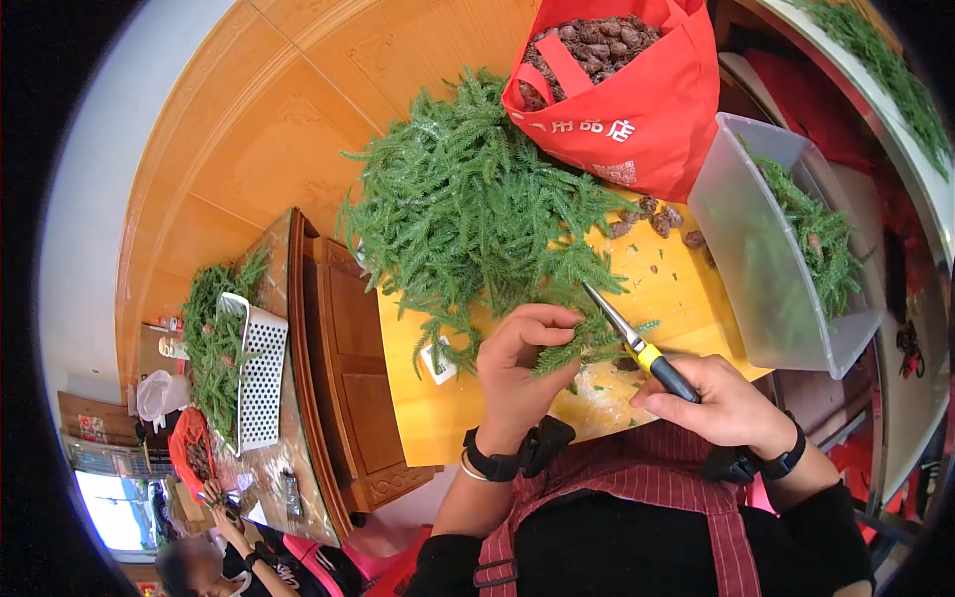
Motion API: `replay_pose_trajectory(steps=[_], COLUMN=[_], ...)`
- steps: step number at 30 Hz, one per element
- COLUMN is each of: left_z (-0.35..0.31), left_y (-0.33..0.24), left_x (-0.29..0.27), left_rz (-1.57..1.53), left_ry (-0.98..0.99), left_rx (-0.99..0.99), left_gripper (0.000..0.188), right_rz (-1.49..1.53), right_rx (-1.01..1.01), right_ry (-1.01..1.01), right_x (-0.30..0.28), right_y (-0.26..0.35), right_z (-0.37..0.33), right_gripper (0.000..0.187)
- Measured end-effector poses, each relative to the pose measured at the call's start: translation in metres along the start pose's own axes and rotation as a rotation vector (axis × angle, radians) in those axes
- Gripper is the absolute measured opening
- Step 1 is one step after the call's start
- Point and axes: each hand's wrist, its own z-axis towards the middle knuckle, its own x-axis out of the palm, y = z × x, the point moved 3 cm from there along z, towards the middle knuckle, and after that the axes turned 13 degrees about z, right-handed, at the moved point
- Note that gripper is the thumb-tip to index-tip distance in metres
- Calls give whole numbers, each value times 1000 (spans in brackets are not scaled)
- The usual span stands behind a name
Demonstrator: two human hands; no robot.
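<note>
My left hand (519, 360) is closed, pinching a green artificial pine sprig (585, 340) over the yellow tabletop (413, 423). In my right hand (718, 403) is a pair of needle-nose pliers (652, 358) with yellow-and-black handles. Their slim metal jaws point up and left, beside the sprig; whether they touch it I cannot tell. Just beyond my hands a large heap of green pine sprigs (468, 199) covers much of the table. Several small brown pine cones (657, 217) lie to its right. White flecks and green bits are scattered near my right hand.
Behind the table stands a red bag (657, 129) full of pine cones (597, 48). A translucent plastic bin (736, 249) with pine sprigs sits at the right edge. At left, another table holds a white perforated basket (264, 373) and more greenery (211, 348); a person (234, 562) works there.
</note>
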Motion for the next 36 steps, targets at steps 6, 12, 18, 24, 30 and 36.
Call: replay_pose_trajectory(steps=[6, 12, 18, 24, 30, 36], left_z=[0, -2, 1, 5, 3, 1], left_y=[-6, -4, -5, -12, -5, 0], left_x=[-2, -3, -6, -7, -5, -2], left_rz=[33, -46, -19, -77, -211, -304], left_ry=[14, -24, 44, 81, 54, 50], left_rx=[-88, -293, -336, -470, -568, -579], left_gripper=[23, 20, 16, 12, 9, 9], right_rz=[-128, 209, 361, 493, 574, 534], right_rx=[-65, 48, 131, 89, 164, 211], right_ry=[12, 153, 265, 370, 380, 350], right_x=[0, -3, -4, -8, -12, -14], right_y=[2, -9, -10, -13, -10, -6], right_z=[4, 6, 11, 15, 14, 10], right_gripper=[22, 24, 30, 28, 31, 35])
